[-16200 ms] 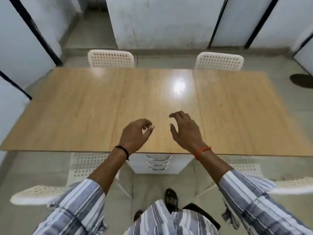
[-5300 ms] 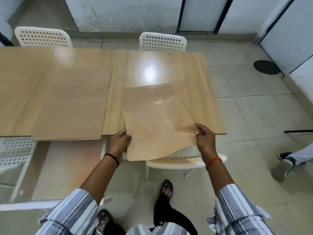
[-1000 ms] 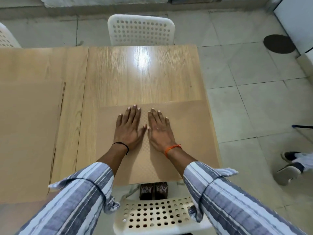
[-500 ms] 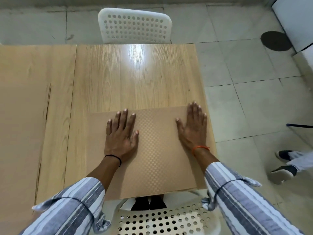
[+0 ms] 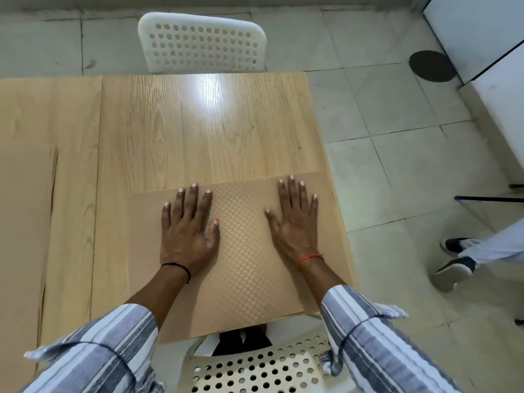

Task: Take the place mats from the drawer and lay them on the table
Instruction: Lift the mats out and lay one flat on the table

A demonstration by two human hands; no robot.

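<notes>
Since the frame half a second back, both hands have hardly shifted, the left hand point(image 5: 188, 231) sitting a little nearer the middle of the place mat point(image 5: 243, 259) and the right hand point(image 5: 295, 222) close to its 3 o'clock edge. Both lie flat, palms down and fingers spread, well apart from each other, gripping nothing and pressing on the textured mat. The mat lies flat at the near right corner of the desk point(image 5: 181, 131), its 6 o'clock edge reaching the desk's near edge. At 9 o'clock a second mat point(image 5: 22, 222) lies on the desk. A white perforated chair point(image 5: 202, 42) stands at 12 o'clock beyond the desk, another chair point(image 5: 255, 370) at 6 o'clock. At 3 o'clock, another person's shoes point(image 5: 453, 268) rest on the tiled floor point(image 5: 397, 165).
</notes>
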